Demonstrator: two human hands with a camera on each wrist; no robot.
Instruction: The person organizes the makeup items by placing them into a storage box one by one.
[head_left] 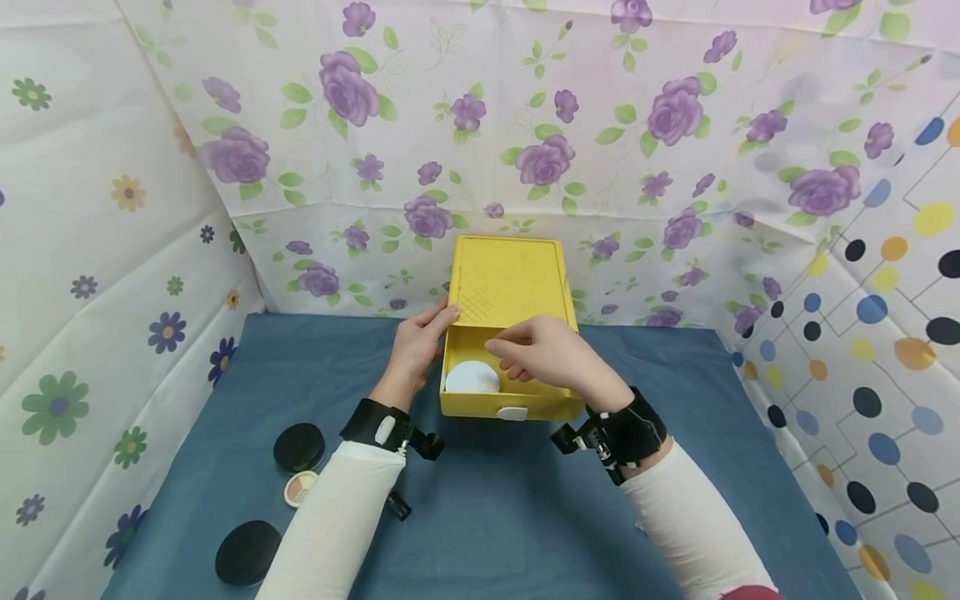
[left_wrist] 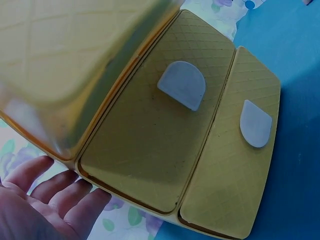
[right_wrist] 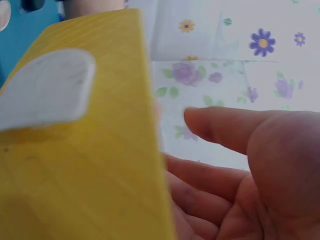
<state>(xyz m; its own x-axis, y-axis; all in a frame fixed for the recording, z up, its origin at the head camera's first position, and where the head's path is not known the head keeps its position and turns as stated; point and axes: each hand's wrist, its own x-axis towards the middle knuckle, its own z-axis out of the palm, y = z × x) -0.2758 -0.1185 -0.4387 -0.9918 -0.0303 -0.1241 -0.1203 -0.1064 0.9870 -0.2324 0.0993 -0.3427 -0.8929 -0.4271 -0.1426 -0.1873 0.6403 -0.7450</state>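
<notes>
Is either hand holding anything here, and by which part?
Nothing is visibly gripped: the left hand touches the left side of the yellow drawer unit; the right hand, over the open drawer, looks empty.

The left wrist view is dim, the right blurs the drawer (right_wrist: pixel 110 170).

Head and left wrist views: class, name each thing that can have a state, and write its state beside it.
Top drawer: pulled open
Middle drawer: shut
Bottom drawer: shut
White disc: inside top drawer
Palette: colours showing
Far black disc: on cloth
Near black disc: on cloth
Left hand: touching box
Right hand: above top drawer, nothing visibly held
</notes>
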